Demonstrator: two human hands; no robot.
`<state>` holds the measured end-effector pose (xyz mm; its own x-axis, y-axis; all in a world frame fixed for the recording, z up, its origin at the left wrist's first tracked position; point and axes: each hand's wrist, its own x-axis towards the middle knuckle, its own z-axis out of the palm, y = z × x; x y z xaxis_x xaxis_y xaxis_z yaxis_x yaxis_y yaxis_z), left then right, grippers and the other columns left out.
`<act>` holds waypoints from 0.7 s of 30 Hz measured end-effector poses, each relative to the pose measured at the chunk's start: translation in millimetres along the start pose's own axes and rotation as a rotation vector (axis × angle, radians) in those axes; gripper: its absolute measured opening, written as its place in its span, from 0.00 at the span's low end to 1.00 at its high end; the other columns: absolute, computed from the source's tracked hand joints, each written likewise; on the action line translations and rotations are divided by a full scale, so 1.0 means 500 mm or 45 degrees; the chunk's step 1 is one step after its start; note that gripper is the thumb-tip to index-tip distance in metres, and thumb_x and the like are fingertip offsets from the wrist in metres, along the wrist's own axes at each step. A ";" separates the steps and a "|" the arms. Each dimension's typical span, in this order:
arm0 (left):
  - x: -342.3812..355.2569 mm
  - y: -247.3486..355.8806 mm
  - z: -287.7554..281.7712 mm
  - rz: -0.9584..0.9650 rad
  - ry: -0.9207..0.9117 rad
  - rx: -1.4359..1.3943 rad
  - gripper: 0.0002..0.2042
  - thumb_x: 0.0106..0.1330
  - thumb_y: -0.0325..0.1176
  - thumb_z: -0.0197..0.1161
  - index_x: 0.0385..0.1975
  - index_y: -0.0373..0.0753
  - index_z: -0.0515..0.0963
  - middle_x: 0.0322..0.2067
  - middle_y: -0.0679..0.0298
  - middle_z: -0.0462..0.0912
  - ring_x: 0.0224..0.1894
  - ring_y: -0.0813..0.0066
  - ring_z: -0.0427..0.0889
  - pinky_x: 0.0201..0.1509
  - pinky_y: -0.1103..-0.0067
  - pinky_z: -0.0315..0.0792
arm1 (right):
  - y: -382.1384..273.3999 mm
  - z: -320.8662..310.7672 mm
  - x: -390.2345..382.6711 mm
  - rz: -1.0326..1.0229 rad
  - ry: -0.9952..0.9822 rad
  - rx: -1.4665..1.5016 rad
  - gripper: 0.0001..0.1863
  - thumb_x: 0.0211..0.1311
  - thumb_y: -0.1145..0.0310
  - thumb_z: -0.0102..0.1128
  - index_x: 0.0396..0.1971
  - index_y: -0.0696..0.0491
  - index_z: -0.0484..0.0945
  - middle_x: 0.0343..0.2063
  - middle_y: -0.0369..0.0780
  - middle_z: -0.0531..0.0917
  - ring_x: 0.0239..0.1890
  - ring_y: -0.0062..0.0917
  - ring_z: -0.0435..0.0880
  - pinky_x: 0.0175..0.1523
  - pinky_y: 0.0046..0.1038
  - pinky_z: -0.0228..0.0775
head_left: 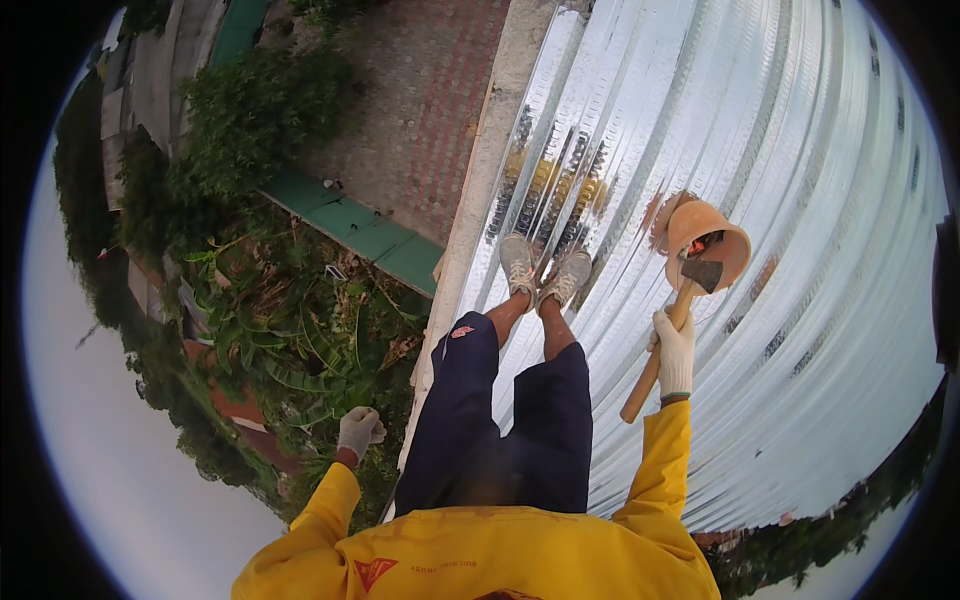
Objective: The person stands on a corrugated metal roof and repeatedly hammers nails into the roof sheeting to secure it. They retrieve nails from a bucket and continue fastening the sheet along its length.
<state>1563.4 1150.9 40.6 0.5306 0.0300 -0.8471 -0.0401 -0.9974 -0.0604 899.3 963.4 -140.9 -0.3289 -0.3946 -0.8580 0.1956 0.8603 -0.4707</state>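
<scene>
- Well, starting at far left, dense green leafy plants (pixel 310 340) fill the ground far below, beside a long green panelled strip (pixel 350 225) and a red-and-grey paved yard (pixel 425 110).
- Out over that greenery comes the left hand (pixel 360 432) in a pale knitted glove; its fingers look bent inward, but whether they close on anything I cannot tell.
- Next, the bright yellow long-sleeved shirt (pixel 530 545): a red triangular emblem (pixel 375 572) with lettering inside sits on it, and a short line of small reddish lettering (pixel 445 566) runs alongside.
- Then the dark navy knee-length shorts (pixel 460 430), a small reddish-pink emblem (pixel 461 332) by one hem, its detail too tiny to make out.
- Just ahead, two grey laced shoes (pixel 518 265) stand near the edge of a shiny silver ribbed metal roof (pixel 800 200).
- Over to the right, a hatchet with a dark metal head and pale wooden handle (pixel 684 305) slants up, blade end foremost; the right hand (pixel 677 360), gloved in off-white, wraps its fingers snugly round the handle.
- And finally the container, a terracotta-orange round bucket (pixel 688 220), tilted, its mouth partly behind the hatchet head; inside lies something bright red (pixel 697 246) among dark bits, too small to identify. Head and rim overlap in view; contact I cannot tell.
</scene>
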 end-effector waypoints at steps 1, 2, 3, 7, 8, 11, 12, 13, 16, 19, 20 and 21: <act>0.004 -0.007 0.008 0.002 -0.019 -0.025 0.06 0.88 0.32 0.69 0.48 0.36 0.89 0.35 0.63 0.93 0.34 0.72 0.95 0.40 0.72 0.93 | 0.014 0.040 -0.010 0.047 -0.037 0.148 0.25 0.81 0.65 0.74 0.67 0.61 0.77 0.38 0.35 0.82 0.30 0.21 0.83 0.34 0.30 0.80; 0.010 -0.013 0.016 -0.013 -0.010 -0.010 0.06 0.88 0.32 0.69 0.48 0.36 0.89 0.35 0.63 0.93 0.34 0.72 0.95 0.39 0.72 0.93 | 0.034 0.081 -0.021 0.085 -0.086 0.290 0.21 0.84 0.64 0.74 0.66 0.57 0.78 0.37 0.34 0.82 0.30 0.20 0.83 0.34 0.30 0.81; 0.018 -0.015 0.026 -0.004 0.004 0.009 0.07 0.88 0.32 0.69 0.47 0.36 0.89 0.35 0.63 0.93 0.33 0.73 0.94 0.39 0.72 0.93 | 0.052 0.117 -0.027 0.135 -0.099 0.445 0.18 0.87 0.63 0.74 0.65 0.53 0.80 0.37 0.33 0.82 0.31 0.19 0.83 0.35 0.29 0.82; 0.063 -0.003 0.075 0.062 -0.097 0.129 0.06 0.88 0.31 0.69 0.48 0.36 0.88 0.34 0.64 0.92 0.32 0.73 0.93 0.37 0.74 0.89 | 0.124 0.225 -0.079 0.342 -0.275 0.890 0.23 0.93 0.51 0.70 0.72 0.48 0.76 0.39 0.36 0.83 0.32 0.22 0.84 0.35 0.32 0.84; 0.080 0.009 0.089 0.071 -0.108 0.150 0.06 0.88 0.31 0.69 0.48 0.36 0.88 0.34 0.64 0.91 0.32 0.74 0.93 0.37 0.74 0.89 | 0.134 0.243 -0.075 0.374 -0.232 0.746 0.22 0.93 0.53 0.70 0.70 0.49 0.76 0.39 0.36 0.83 0.32 0.23 0.85 0.35 0.32 0.85; 0.118 0.050 0.105 0.096 -0.109 0.120 0.06 0.88 0.31 0.68 0.48 0.36 0.88 0.34 0.65 0.91 0.32 0.75 0.92 0.37 0.75 0.87 | 0.171 0.292 -0.078 0.450 -0.270 0.665 0.18 0.92 0.58 0.70 0.65 0.51 0.75 0.39 0.37 0.83 0.32 0.23 0.85 0.35 0.32 0.85; 0.134 0.066 0.110 0.173 -0.135 0.057 0.06 0.88 0.31 0.68 0.48 0.36 0.88 0.34 0.65 0.90 0.32 0.75 0.91 0.37 0.75 0.87 | 0.179 0.307 -0.071 0.408 -0.305 0.702 0.17 0.92 0.59 0.70 0.64 0.52 0.75 0.39 0.37 0.83 0.32 0.24 0.86 0.35 0.32 0.86; 0.140 0.076 0.109 0.145 -0.086 0.086 0.06 0.88 0.31 0.68 0.48 0.36 0.88 0.34 0.65 0.90 0.32 0.75 0.91 0.37 0.75 0.87 | 0.190 0.319 -0.070 0.434 -0.334 0.680 0.17 0.91 0.61 0.70 0.63 0.52 0.75 0.39 0.37 0.83 0.32 0.24 0.86 0.35 0.32 0.86; 0.170 0.096 0.112 0.179 -0.045 0.090 0.06 0.89 0.31 0.68 0.49 0.36 0.88 0.35 0.65 0.91 0.33 0.75 0.92 0.38 0.74 0.88 | 0.220 0.353 -0.069 0.493 -0.369 0.585 0.16 0.90 0.63 0.70 0.63 0.52 0.75 0.40 0.38 0.84 0.33 0.24 0.86 0.36 0.32 0.86; 0.231 0.116 0.130 0.217 -0.064 0.058 0.06 0.89 0.31 0.67 0.52 0.36 0.88 0.36 0.65 0.91 0.35 0.74 0.93 0.41 0.73 0.91 | 0.233 0.385 -0.053 0.439 -0.411 0.674 0.16 0.90 0.62 0.71 0.64 0.51 0.76 0.40 0.37 0.84 0.33 0.24 0.86 0.36 0.32 0.86; 0.251 0.120 0.136 0.237 -0.067 0.054 0.06 0.89 0.31 0.67 0.52 0.36 0.88 0.36 0.65 0.91 0.35 0.74 0.93 0.41 0.73 0.91 | 0.234 0.393 -0.048 0.403 -0.444 0.725 0.16 0.91 0.61 0.70 0.66 0.50 0.77 0.40 0.37 0.84 0.33 0.24 0.86 0.37 0.31 0.86; 0.269 0.123 0.141 0.279 -0.072 0.050 0.06 0.89 0.31 0.67 0.52 0.36 0.88 0.35 0.65 0.91 0.35 0.74 0.93 0.41 0.73 0.90 | 0.234 0.400 -0.039 0.482 -0.458 0.738 0.17 0.92 0.60 0.69 0.66 0.50 0.77 0.40 0.37 0.84 0.33 0.24 0.86 0.37 0.32 0.86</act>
<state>1572.4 1098.4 -114.2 0.4572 -0.1825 -0.8705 -0.1827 -0.9771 0.1089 1113.3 1007.2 -220.1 0.1574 -0.2731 -0.9490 0.7190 0.6905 -0.0795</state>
